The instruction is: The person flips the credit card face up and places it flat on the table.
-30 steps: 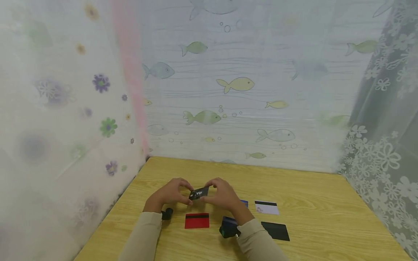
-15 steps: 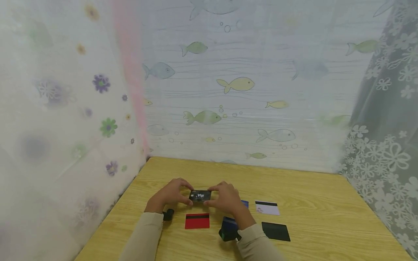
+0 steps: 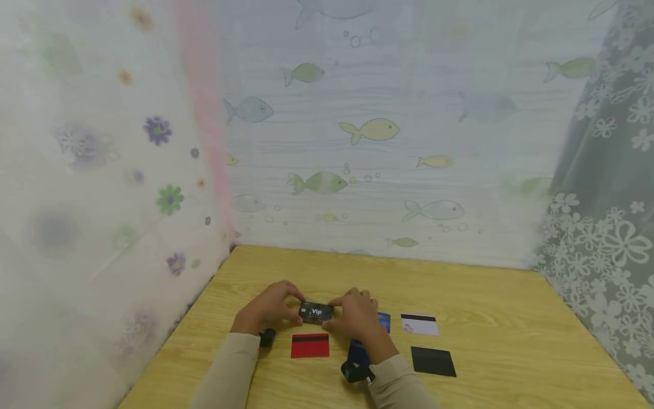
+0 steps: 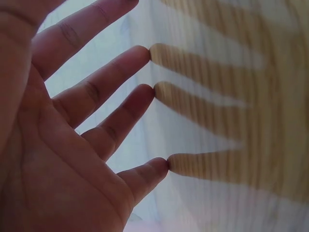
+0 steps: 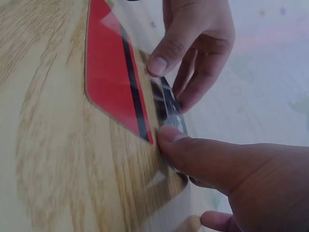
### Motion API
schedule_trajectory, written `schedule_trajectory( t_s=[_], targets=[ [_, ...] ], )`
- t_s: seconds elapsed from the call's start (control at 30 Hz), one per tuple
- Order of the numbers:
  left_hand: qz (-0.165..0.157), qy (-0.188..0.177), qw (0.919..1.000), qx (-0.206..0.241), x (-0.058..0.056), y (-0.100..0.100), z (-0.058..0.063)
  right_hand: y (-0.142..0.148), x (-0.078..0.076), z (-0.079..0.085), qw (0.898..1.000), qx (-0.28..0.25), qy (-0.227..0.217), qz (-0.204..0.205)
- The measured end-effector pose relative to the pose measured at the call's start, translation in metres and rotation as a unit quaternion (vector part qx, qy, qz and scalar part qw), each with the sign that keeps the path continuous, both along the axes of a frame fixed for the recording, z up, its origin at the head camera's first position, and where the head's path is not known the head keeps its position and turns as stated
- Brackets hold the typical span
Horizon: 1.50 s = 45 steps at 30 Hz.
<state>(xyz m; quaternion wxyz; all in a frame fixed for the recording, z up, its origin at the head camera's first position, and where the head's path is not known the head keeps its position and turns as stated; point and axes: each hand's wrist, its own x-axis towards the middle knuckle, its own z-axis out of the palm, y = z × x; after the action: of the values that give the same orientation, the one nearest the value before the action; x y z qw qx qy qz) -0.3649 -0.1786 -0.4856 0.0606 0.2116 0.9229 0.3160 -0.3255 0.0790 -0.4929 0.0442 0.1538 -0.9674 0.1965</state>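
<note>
A black bank card (image 3: 316,312) with "Vip" lettering and a chip lies level between my two hands, at or just above the table. My left hand (image 3: 268,308) holds its left edge between thumb and index finger. At its right edge, my right hand (image 3: 356,315) pinches the corners the same way. In the right wrist view, both thumbs meet the near side of the card (image 5: 171,104), and its far edge is hidden. The left wrist view shows the left hand's other fingers (image 4: 118,113) spread, their tips on the glossy table; the card is out of that view.
Nearer me lies a red card (image 3: 310,346) with a black stripe. Two blue cards, one light (image 3: 385,322) and one dark (image 3: 357,353), are partly hidden by my right arm. Further right are a white striped card (image 3: 420,325) and a plain black card (image 3: 433,362).
The black card has gone from tilted to level and come slightly nearer and to the right. Its right edge came down with my right hand; both hands kept by its sides.
</note>
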Motion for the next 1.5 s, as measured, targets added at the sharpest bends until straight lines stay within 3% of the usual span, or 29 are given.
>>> schedule_trajectory(
  t_s=[0.27, 0.67, 1.13, 1.5],
  targets=[
    [0.007, -0.003, 1.0, -0.005, -0.0012, 0.0006, -0.0051, 0.0, -0.0022, -0.0066, 0.999, 0.026, -0.009, -0.023],
    [0.014, -0.002, 0.9999, -0.003, 0.0035, 0.0014, -0.0083, 0.0007, 0.0029, -0.0035, 1.0, 0.006, -0.008, -0.029],
    [0.026, -0.019, 0.9994, 0.01, 0.0065, 0.0023, -0.0031, -0.0001, 0.0042, -0.0011, 0.999, 0.003, -0.013, -0.034],
    [0.018, -0.017, 0.9997, 0.004, 0.0066, -0.0007, -0.0005, -0.0026, 0.0033, -0.0013, 0.999, 0.016, -0.011, -0.027]
  ],
)
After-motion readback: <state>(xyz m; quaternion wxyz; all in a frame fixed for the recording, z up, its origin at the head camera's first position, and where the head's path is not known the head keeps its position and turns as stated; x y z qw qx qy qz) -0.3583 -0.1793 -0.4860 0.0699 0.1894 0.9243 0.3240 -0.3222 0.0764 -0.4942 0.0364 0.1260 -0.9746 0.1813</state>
